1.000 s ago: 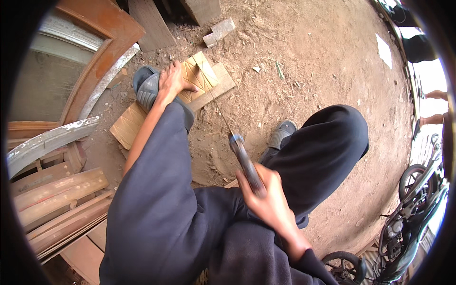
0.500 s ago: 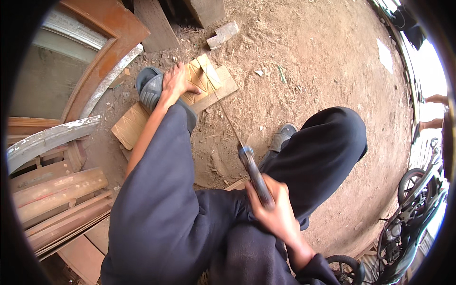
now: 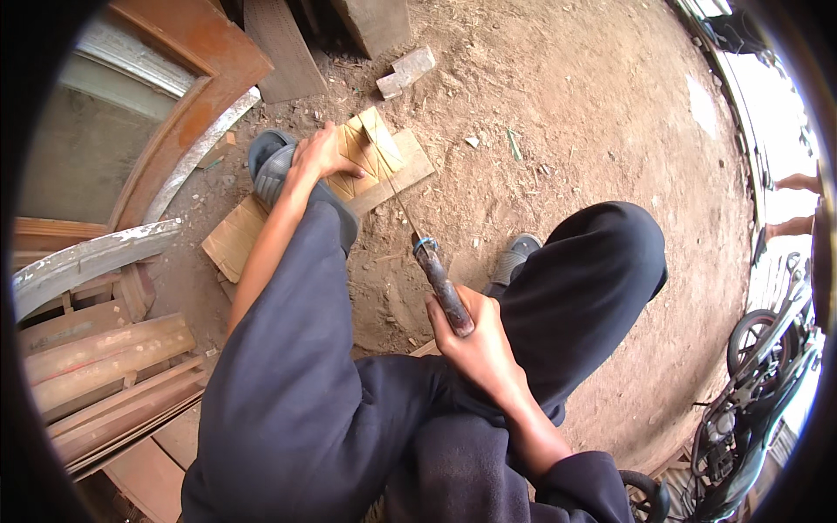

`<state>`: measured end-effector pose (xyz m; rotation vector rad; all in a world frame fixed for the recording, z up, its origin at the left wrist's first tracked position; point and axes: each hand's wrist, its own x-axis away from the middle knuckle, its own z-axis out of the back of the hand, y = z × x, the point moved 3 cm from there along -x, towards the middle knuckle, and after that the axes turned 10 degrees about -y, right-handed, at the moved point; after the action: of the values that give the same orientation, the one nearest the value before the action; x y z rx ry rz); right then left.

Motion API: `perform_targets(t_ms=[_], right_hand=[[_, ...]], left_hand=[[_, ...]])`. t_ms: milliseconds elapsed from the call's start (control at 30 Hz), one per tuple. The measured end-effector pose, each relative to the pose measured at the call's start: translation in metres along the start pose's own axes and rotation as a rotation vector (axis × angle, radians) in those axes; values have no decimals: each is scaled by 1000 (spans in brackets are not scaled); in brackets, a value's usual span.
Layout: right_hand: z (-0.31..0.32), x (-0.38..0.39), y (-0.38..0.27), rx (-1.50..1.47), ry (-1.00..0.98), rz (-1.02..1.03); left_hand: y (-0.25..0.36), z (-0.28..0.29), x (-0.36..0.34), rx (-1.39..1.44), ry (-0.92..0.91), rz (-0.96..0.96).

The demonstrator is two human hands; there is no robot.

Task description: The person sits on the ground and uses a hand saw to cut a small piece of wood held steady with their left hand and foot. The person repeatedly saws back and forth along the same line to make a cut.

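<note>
My left hand (image 3: 321, 161) grips a yellowish wooden board (image 3: 377, 138) marked with lines, its thumb spread across the face, beside my sandaled left foot (image 3: 272, 166). The board lies on a paler plank (image 3: 411, 159). My right hand (image 3: 472, 336) is closed round the dark, worn handle (image 3: 443, 283) of a thin-bladed tool with a blue band. Its long blade (image 3: 399, 199) reaches up to the board. Another yellowish board (image 3: 231, 240) lies under or beside the left foot.
Door and window frames (image 3: 183, 131) and stacked timber (image 3: 118, 349) line the left. Planks (image 3: 283, 57) and a brick-like block (image 3: 405, 71) lie at the top on the dirt ground (image 3: 593, 113). A motorbike (image 3: 732, 418) stands at lower right; another person's legs (image 3: 789, 227) show at far right.
My right hand and the tool slid down and right half a second ago, and are now further up and left. My left hand stays on the board.
</note>
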<state>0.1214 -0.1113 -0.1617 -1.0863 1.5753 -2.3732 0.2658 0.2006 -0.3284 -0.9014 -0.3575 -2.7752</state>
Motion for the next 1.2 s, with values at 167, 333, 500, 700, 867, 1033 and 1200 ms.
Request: perform_targets(t_ms=[167, 333, 500, 700, 867, 1033, 1200], right_hand=[[15, 66, -25, -48, -56, -32], [2, 12, -4, -5, 36, 102], [3, 62, -30, -64, -25, 4], [2, 0, -19, 3, -17, -38], [7, 68, -22, -37, -4, -3], [-7, 20, 4, -15, 5, 46], [-4, 66, 1, -83, 9, -1]], left_hand=[[-12, 16, 13, -13, 16, 63], [1, 2, 5, -10, -7, 38], [2, 7, 15, -30, 41, 77], [6, 5, 9, 45, -4, 36], [1, 14, 11, 17, 45, 68], [10, 2, 12, -22, 41, 44], [3, 3, 15, -86, 86, 57]])
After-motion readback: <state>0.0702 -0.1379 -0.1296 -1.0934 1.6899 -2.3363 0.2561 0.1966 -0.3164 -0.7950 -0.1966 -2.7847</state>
